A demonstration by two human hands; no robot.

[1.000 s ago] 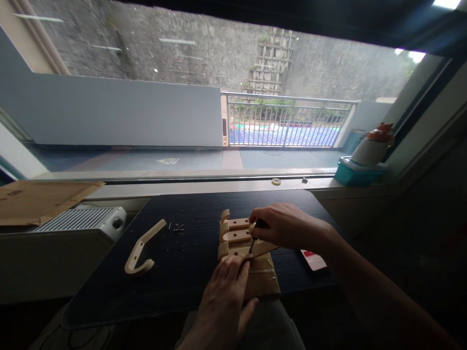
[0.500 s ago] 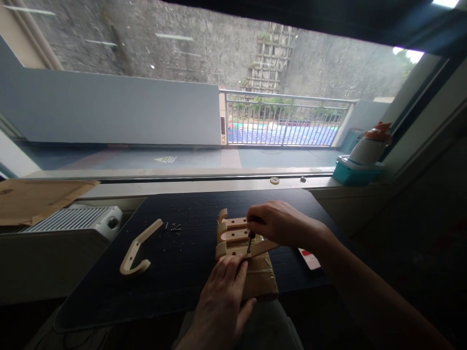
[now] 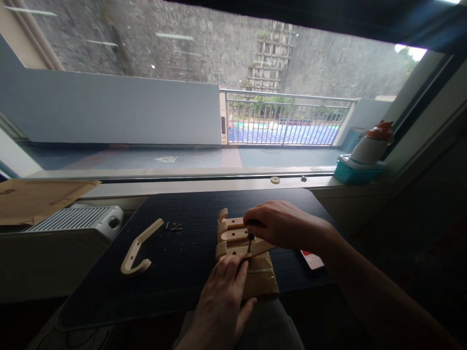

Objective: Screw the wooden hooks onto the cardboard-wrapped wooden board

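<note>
A wooden board (image 3: 260,281) lies at the near edge of the dark table (image 3: 189,272), with several pale wooden hooks (image 3: 233,236) lined up on its far end. My left hand (image 3: 223,301) lies flat on the board, fingers stretched out and pressing against the nearest hook. My right hand (image 3: 284,224) is closed round a small dark screwdriver (image 3: 250,240), whose tip stands on one of the hooks. One more loose wooden hook (image 3: 138,248) lies to the left, apart from both hands.
A few small screws (image 3: 174,226) lie beside the loose hook. A red and white card (image 3: 312,259) sits right of the board. A radiator (image 3: 73,221) and cardboard (image 3: 36,197) are at left. A teal box with a white container (image 3: 365,163) stands on the windowsill.
My right hand has shifted slightly left over the hooks with the screwdriver. The left hand stays pressed on the board.
</note>
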